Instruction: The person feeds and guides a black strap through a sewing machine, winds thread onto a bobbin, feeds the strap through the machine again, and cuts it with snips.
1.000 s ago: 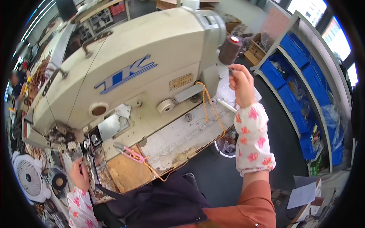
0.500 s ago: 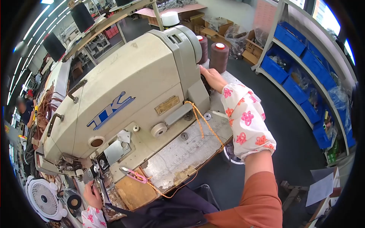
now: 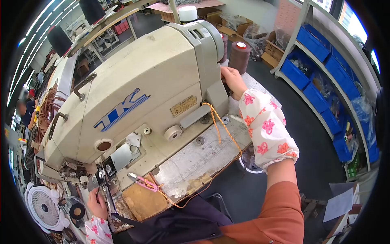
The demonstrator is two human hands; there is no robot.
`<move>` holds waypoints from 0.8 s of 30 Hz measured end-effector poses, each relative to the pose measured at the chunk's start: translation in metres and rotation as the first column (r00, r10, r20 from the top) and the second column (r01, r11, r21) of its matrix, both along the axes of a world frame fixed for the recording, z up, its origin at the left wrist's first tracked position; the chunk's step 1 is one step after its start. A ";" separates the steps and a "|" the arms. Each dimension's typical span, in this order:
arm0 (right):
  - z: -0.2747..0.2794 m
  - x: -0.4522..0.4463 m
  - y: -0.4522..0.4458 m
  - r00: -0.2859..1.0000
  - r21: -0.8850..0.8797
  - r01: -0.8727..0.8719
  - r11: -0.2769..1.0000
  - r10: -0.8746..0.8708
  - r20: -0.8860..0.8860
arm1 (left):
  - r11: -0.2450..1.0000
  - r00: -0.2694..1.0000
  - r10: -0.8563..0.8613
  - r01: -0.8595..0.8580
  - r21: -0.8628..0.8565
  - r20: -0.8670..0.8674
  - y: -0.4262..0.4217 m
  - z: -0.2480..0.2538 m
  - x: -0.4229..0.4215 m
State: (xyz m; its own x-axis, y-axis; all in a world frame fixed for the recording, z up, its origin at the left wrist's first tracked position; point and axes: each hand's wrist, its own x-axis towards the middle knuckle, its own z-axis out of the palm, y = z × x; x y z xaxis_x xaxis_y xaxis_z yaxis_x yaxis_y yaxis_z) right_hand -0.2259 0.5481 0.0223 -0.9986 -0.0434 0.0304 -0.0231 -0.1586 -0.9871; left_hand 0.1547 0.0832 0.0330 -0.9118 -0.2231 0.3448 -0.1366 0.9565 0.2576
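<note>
We see left hand (image 3: 97,204) at needle end of sewing machine (image 3: 162,61), fingers curled; we cannot tell what, if anything, they grip. Right hand (image 3: 235,83) half-curled at machine's opposite end, fingertips hidden, hold unclear. Machine stands on worn tabletop (image 3: 189,152), long axis slanting lower left to upper right, needle end lower left. Pink-handled snips (image 3: 149,184) lie nearby, blades pointing upper left.

Snips (image 3: 143,182) on worktable (image 3: 183,156) before sewing machine (image 3: 162,65), fan (image 3: 44,208) left, bins (image 3: 294,76) on shelves (image 3: 345,44) right
</note>
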 end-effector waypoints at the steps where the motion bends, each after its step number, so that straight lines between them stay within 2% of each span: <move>1: 0.004 0.003 -0.002 0.999 0.026 -0.049 0.998 0.049 -0.003 | 1.000 1.000 -0.022 0.021 -0.012 -0.013 -0.002 -0.002 -0.001; 6: 0.020 0.003 0.000 0.985 0.020 -0.134 0.991 0.131 0.114 | 0.999 1.000 -0.021 0.021 -0.040 0.000 -0.004 -0.002 0.002; 8: 0.016 0.000 0.004 0.978 -0.113 -0.193 0.975 0.200 0.060 | 0.998 1.000 -0.026 0.025 -0.051 -0.013 -0.005 -0.005 0.001; 10: 0.020 0.002 0.006 0.972 -0.081 -0.225 0.971 0.229 0.048 | 1.000 1.000 -0.013 0.013 -0.028 0.006 -0.002 -0.003 0.000; 12: 0.031 0.012 0.005 0.946 0.047 -0.314 0.948 0.308 0.103 | 1.000 0.999 -0.006 0.007 -0.016 0.034 -0.001 -0.001 0.002; 16: 0.027 0.011 -0.001 0.966 -0.010 -0.203 0.979 0.202 0.164 | 0.998 1.000 -0.023 0.024 -0.057 0.008 -0.004 -0.002 0.001; 18: 0.039 0.020 0.003 0.982 0.100 -0.188 0.977 0.184 0.049 | 0.995 0.999 -0.039 0.039 -0.090 0.008 -0.003 -0.001 0.002; 20: 0.023 -0.007 0.017 0.936 0.355 0.060 0.933 0.071 -0.345 | 0.991 0.997 -0.058 0.064 -0.121 0.054 0.004 0.011 0.001; 21: 0.025 -0.011 0.036 0.966 0.674 0.151 0.723 0.037 -0.256 | 0.990 0.996 -0.059 0.066 -0.125 0.062 0.009 0.018 0.004; 22: 0.016 -0.010 0.046 0.967 0.673 0.150 0.725 0.034 -0.253 | 0.998 1.000 -0.016 0.017 -0.065 0.009 0.017 0.026 0.006; 24: -0.006 -0.004 0.059 0.803 0.797 0.200 0.570 0.370 -0.467 | 1.000 0.999 0.029 -0.029 -0.002 -0.046 0.031 0.045 0.009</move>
State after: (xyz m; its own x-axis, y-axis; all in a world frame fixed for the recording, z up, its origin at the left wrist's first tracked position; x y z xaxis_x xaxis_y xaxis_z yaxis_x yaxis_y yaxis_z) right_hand -0.2302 0.6071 0.0167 -0.7934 -0.4170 0.4434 -0.6046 0.6247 -0.4942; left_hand 0.1639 0.1146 0.0781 -0.8879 -0.2486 0.3870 -0.1526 0.9529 0.2621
